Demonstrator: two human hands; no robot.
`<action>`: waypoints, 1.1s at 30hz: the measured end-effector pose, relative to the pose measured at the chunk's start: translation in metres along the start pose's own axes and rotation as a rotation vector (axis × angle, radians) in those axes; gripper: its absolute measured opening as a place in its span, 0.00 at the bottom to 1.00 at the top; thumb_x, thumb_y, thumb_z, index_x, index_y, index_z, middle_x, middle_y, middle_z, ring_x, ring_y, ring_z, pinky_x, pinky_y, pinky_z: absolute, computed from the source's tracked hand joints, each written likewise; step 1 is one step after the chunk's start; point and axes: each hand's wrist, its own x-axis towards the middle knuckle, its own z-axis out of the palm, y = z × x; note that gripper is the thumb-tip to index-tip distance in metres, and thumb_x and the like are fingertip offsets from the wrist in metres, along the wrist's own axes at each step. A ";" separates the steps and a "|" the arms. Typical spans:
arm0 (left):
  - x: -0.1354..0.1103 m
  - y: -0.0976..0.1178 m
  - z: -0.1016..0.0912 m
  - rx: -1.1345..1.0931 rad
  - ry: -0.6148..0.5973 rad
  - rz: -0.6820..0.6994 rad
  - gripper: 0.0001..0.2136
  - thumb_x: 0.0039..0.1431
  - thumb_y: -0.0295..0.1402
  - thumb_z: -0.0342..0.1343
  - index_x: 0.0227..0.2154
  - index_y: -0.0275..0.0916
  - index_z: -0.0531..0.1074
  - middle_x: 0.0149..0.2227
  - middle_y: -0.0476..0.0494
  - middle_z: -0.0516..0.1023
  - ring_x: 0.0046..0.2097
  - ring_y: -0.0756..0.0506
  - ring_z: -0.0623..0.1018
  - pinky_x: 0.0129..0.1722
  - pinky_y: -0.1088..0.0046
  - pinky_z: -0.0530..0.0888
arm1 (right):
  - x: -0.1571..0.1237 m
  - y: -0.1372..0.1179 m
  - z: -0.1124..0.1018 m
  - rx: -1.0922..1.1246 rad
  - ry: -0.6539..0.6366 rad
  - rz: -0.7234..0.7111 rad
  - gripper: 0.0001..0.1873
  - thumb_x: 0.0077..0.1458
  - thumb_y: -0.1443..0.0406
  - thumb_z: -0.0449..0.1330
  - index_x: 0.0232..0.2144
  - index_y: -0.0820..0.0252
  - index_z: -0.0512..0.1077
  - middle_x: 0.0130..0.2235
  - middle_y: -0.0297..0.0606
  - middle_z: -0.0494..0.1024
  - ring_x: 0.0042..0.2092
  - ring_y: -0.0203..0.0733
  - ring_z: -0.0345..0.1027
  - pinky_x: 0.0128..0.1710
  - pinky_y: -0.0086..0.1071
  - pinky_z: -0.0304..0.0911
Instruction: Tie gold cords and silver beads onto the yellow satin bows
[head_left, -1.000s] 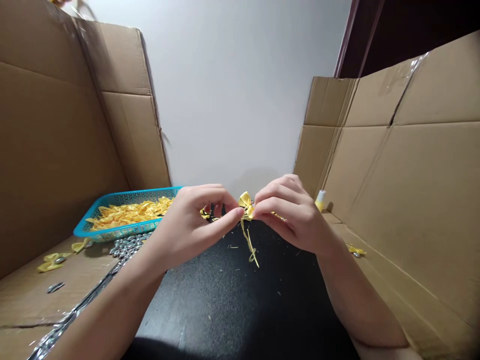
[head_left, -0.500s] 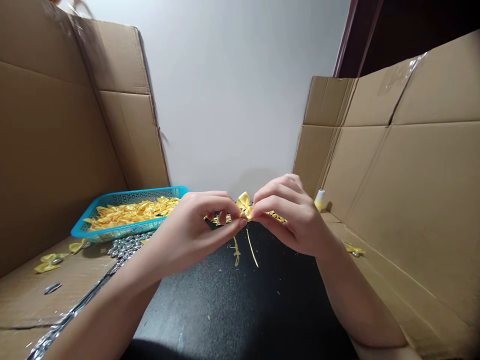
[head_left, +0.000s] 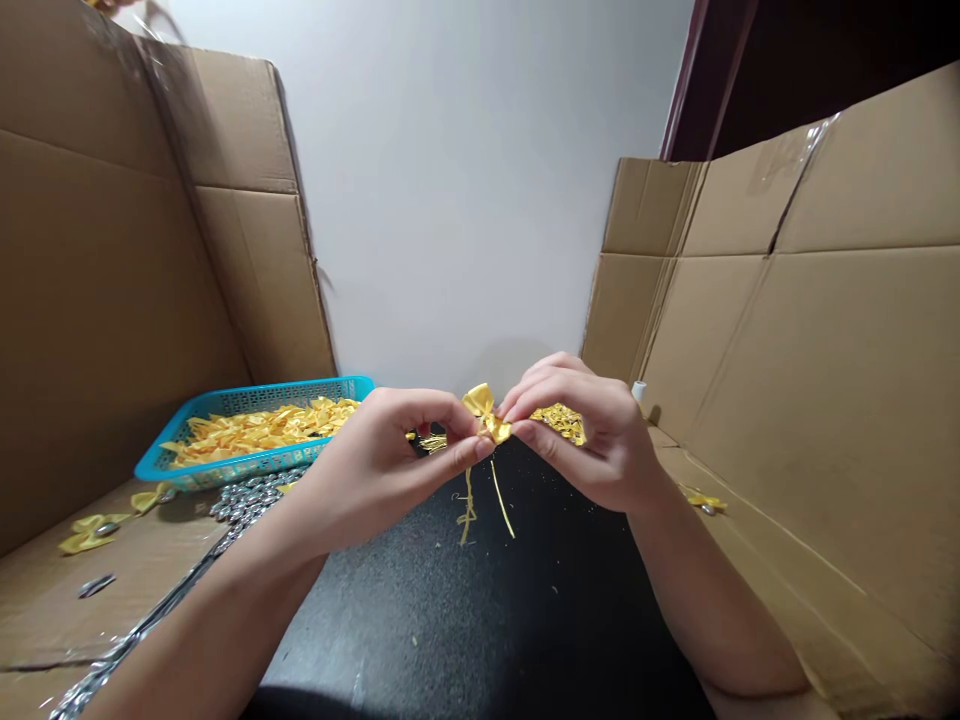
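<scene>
A small yellow ribbon bow (head_left: 484,413) is pinched between my left hand (head_left: 382,462) and my right hand (head_left: 581,430), held just above the black table top (head_left: 465,610). Both hands are closed, thumbs and forefingers meeting at the bow's middle. Two thin yellow tails (head_left: 480,500) hang down from the bow toward the table. Behind my right fingers lies a small heap of gold-coloured pieces (head_left: 559,420), partly hidden.
A blue plastic basket (head_left: 225,465) full of yellow bows stands at the left. In front of it lies a pile of silver metal pieces (head_left: 247,495). Loose bows (head_left: 94,530) rest on cardboard at the left. Cardboard walls (head_left: 810,330) close in both sides.
The bow's two tails now hang apart and a little longer. My hands have shifted slightly, and the heap of gold pieces shows more behind my right hand.
</scene>
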 end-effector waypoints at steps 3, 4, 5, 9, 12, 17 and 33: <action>0.001 0.000 0.001 -0.008 -0.014 0.009 0.09 0.58 0.33 0.57 0.24 0.38 0.75 0.23 0.51 0.75 0.27 0.52 0.70 0.26 0.78 0.67 | 0.000 -0.001 0.000 -0.022 -0.013 0.048 0.02 0.56 0.71 0.61 0.32 0.61 0.73 0.31 0.34 0.79 0.36 0.37 0.69 0.43 0.37 0.61; 0.001 0.000 0.001 -0.006 -0.017 0.011 0.09 0.58 0.33 0.57 0.24 0.38 0.74 0.23 0.51 0.75 0.27 0.52 0.70 0.26 0.78 0.67 | 0.000 -0.002 -0.001 -0.044 -0.030 0.046 0.02 0.55 0.71 0.61 0.31 0.61 0.73 0.30 0.34 0.79 0.36 0.37 0.69 0.43 0.38 0.61; 0.001 -0.001 0.001 -0.002 -0.021 0.014 0.10 0.58 0.33 0.57 0.23 0.38 0.74 0.23 0.51 0.74 0.27 0.52 0.69 0.26 0.78 0.67 | 0.000 -0.002 -0.001 -0.062 -0.050 0.039 0.02 0.55 0.71 0.62 0.31 0.61 0.73 0.30 0.33 0.79 0.36 0.37 0.69 0.43 0.38 0.61; 0.002 -0.002 0.002 0.012 -0.050 -0.001 0.10 0.59 0.34 0.56 0.23 0.37 0.74 0.22 0.51 0.72 0.26 0.52 0.68 0.24 0.76 0.65 | -0.001 -0.002 -0.001 -0.078 -0.127 0.033 0.02 0.55 0.71 0.62 0.30 0.61 0.73 0.31 0.32 0.79 0.36 0.36 0.69 0.44 0.38 0.59; 0.001 -0.003 0.002 0.008 -0.075 -0.025 0.11 0.59 0.35 0.56 0.22 0.37 0.73 0.22 0.51 0.71 0.26 0.52 0.67 0.23 0.76 0.64 | -0.002 -0.001 -0.003 -0.071 -0.158 0.037 0.03 0.55 0.72 0.62 0.30 0.60 0.73 0.30 0.31 0.79 0.36 0.35 0.69 0.45 0.37 0.58; 0.001 -0.001 0.002 0.031 -0.087 -0.001 0.10 0.60 0.35 0.55 0.25 0.38 0.74 0.23 0.51 0.74 0.26 0.51 0.70 0.24 0.76 0.66 | -0.001 0.000 -0.005 -0.068 -0.160 0.053 0.04 0.54 0.72 0.62 0.29 0.60 0.73 0.28 0.30 0.78 0.35 0.35 0.69 0.44 0.37 0.57; -0.004 0.007 0.019 0.393 0.281 0.139 0.08 0.59 0.32 0.55 0.26 0.39 0.76 0.27 0.49 0.74 0.29 0.49 0.72 0.30 0.71 0.66 | -0.003 -0.009 0.010 -0.405 0.035 0.062 0.06 0.52 0.70 0.62 0.25 0.57 0.73 0.25 0.26 0.79 0.33 0.36 0.70 0.45 0.39 0.52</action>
